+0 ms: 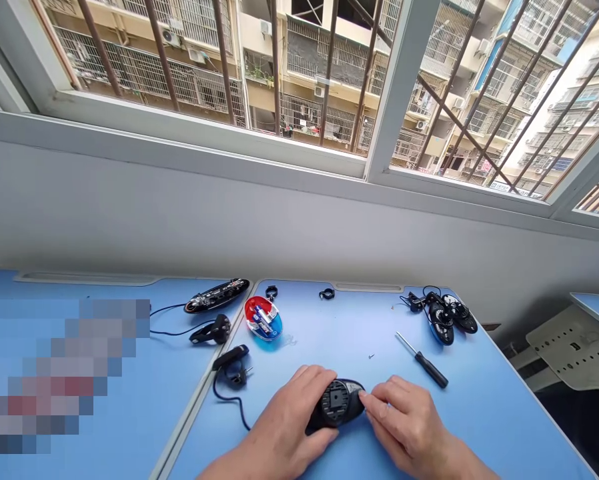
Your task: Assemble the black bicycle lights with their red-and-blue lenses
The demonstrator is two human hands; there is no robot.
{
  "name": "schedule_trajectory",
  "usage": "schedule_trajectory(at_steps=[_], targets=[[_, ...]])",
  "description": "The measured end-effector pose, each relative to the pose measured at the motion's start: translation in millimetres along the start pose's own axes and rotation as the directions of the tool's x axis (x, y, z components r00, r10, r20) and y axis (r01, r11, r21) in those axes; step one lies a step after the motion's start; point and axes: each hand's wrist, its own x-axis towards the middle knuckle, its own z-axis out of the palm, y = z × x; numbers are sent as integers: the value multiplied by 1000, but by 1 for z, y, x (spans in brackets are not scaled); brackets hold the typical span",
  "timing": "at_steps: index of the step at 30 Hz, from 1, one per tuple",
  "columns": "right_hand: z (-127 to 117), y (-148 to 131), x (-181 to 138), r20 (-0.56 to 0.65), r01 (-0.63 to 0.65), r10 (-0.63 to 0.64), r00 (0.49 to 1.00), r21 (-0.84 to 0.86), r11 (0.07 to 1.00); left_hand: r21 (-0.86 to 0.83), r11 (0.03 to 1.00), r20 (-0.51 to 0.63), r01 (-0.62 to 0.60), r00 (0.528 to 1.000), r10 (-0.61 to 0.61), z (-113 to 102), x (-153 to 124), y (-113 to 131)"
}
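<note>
A black oval device (353, 409) with a round slotted disc on its upper face lies on the blue table. My left hand (294, 413) is wrapped round its left side, thumb at the near edge and fingers over the far edge. At the right end of the device, my right hand (404, 420) has its thumb and fingertips pinched together against the edge; anything between them is too small to make out. A black cable (232, 400) runs from near my left hand to a plug and a black clip-shaped part (231, 358).
A screwdriver (431, 369) and a small screw (371, 356) lie beyond my right hand. Farther out are a red and blue shell with batteries (263, 319), a black ring clamp (327, 293), black cabled devices (439, 320) and an opened black housing (217, 295). Left, a blurred patch covers the neighbouring table.
</note>
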Motion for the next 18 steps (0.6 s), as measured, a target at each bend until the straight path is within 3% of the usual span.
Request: schedule_trajectory(at_steps=[4,10,18], targets=[[0,-1,0,2,-29,29,1000,61,998,-2,1000,4,5,1000,-5,-1,0,0],[4,3,-6,-3,-170,174,985,211,963,-3,1000,1,4,1000,-4,0,0,-1],[2,9,-1,-77,-198,230,970,296,935,-3,1000,11,6,1000,-6,-2,0,0]])
